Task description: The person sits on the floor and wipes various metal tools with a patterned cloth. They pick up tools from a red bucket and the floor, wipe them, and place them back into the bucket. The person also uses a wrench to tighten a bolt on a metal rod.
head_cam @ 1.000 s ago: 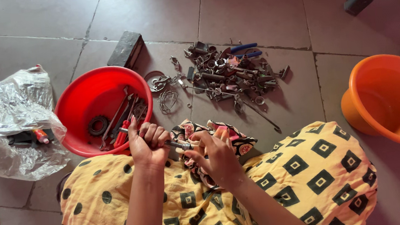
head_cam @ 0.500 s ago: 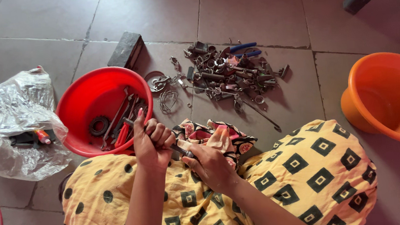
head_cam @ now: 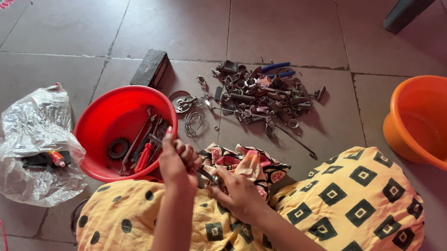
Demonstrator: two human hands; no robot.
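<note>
With both the left hand [head_cam: 176, 164] and right hand [head_cam: 239, 193] clamped on 1 slim metal tool [head_cam: 208, 175], it could slip onto the floor [head_cam: 290, 24].

One package: crumpled clear plastic bag [head_cam: 31, 143] on the floor, left of the red tub [head_cam: 103, 116], touching it. No labels, signs, screens.

I see a tiled floor [head_cam: 290, 24]. On it lie a red bowl [head_cam: 101, 122], orange bowl [head_cam: 436, 124], plastic bag [head_cam: 27, 130], dark block [head_cam: 150, 67] and metal parts pile [head_cam: 263, 96].
</note>
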